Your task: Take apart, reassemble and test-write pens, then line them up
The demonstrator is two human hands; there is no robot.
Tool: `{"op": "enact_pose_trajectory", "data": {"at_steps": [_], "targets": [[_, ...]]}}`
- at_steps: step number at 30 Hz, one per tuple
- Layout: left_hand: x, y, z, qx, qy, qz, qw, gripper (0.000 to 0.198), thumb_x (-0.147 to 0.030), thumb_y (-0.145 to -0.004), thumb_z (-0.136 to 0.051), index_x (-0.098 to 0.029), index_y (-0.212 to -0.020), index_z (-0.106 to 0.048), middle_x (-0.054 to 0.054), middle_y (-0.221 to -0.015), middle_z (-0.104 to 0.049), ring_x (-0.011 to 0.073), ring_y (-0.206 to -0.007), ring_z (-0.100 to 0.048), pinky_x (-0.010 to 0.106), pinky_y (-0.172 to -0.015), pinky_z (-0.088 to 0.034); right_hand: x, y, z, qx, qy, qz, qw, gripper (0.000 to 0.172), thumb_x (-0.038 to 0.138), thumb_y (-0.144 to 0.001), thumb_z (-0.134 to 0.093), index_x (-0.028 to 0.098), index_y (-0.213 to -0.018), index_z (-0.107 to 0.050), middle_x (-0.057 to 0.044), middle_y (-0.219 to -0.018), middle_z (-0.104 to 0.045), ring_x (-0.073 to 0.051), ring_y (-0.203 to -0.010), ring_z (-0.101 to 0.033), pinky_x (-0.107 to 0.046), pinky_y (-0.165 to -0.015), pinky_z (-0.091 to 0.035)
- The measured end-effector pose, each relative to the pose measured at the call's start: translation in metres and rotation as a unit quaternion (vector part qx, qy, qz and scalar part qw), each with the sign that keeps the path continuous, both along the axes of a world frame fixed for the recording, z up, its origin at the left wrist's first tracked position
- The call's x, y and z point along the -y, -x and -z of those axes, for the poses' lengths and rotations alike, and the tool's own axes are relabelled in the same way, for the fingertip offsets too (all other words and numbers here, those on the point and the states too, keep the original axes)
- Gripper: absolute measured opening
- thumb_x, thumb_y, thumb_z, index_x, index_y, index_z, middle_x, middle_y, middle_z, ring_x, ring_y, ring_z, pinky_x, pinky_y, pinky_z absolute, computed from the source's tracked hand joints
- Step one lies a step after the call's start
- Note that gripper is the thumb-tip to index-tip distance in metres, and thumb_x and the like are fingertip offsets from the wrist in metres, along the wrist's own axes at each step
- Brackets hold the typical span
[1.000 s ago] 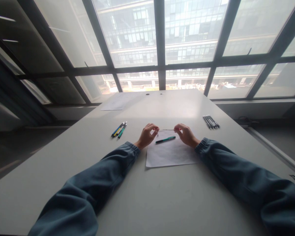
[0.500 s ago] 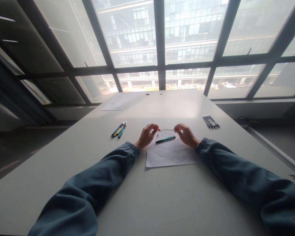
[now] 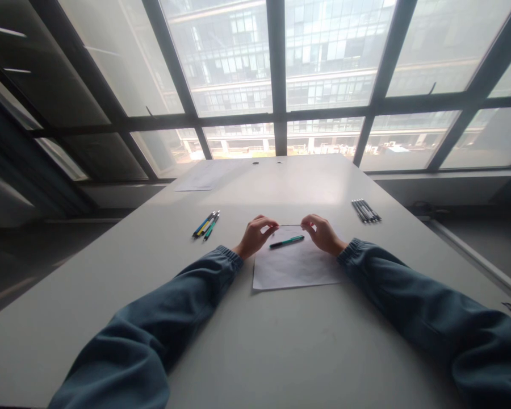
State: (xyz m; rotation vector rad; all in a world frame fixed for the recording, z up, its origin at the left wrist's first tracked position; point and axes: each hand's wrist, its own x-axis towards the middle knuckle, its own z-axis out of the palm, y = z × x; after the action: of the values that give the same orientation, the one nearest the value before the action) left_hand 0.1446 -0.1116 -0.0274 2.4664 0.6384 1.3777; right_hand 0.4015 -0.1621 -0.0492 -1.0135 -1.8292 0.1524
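A thin pen refill [image 3: 290, 225] is stretched level between my two hands, just above the far part of a white sheet of paper [image 3: 296, 271]. My left hand [image 3: 255, 234] pinches its left end between thumb and fingertips. At the other end, the fingers of my right hand [image 3: 322, 233] are closed on it. Below the refill, a green and black pen [image 3: 287, 242] lies slantwise on the paper, apart from both hands. A tiny piece beside my left fingertips is mostly hidden and too small to name.
Several coloured pens [image 3: 206, 225] lie in a bunch on the left of the white table [image 3: 238, 346]. To the right sits a row of several grey pens [image 3: 366, 211]. More paper [image 3: 198, 177] rests at the far left, near the windows.
My left fingertips have shifted slightly to the right along the refill, covering more of the tiny piece. My right hand and the pen on the paper stay in place.
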Motion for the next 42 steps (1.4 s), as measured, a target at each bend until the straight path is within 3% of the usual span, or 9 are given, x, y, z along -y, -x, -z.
{"op": "enact_pose_trajectory", "data": {"at_steps": [20, 31, 42], "targets": [[0.004, -0.001, -0.004, -0.016, -0.015, 0.016, 1.000, 0.018, -0.033, -0.093, -0.067, -0.019, -0.086, -0.075, 0.005, -0.082, -0.076, 0.0188, -0.080, -0.065, 0.035, -0.078, -0.054, 0.001, 0.001, 0.000, 0.021, 0.002, -0.009, 1.000, 0.013, 0.022, -0.095, -0.059, 0.020, -0.084, -0.065, -0.004, -0.081, -0.064, -0.018, -0.075, -0.059, -0.032, -0.071, -0.049], [0.003, 0.000, -0.001, -0.047, -0.036, 0.036, 0.998, 0.023, -0.039, -0.092, -0.067, -0.019, -0.088, -0.078, 0.007, -0.081, -0.076, 0.0191, -0.078, -0.066, 0.036, -0.077, -0.054, 0.007, 0.004, -0.008, 0.067, -0.034, -0.062, 0.995, 0.010, 0.026, -0.096, -0.062, 0.021, -0.089, -0.066, -0.005, -0.080, -0.064, -0.020, -0.079, -0.058, -0.034, -0.074, -0.049], [0.008, -0.003, -0.004, -0.074, -0.043, 0.043, 0.995, 0.020, -0.037, -0.092, -0.067, -0.021, -0.092, -0.078, 0.006, -0.082, -0.076, 0.0190, -0.079, -0.066, 0.036, -0.079, -0.054, 0.010, 0.004, -0.009, 0.119, -0.018, -0.080, 0.990, 0.023, 0.030, -0.100, -0.053, 0.021, -0.086, -0.070, -0.006, -0.079, -0.066, -0.020, -0.075, -0.058, -0.034, -0.071, -0.049]]}}
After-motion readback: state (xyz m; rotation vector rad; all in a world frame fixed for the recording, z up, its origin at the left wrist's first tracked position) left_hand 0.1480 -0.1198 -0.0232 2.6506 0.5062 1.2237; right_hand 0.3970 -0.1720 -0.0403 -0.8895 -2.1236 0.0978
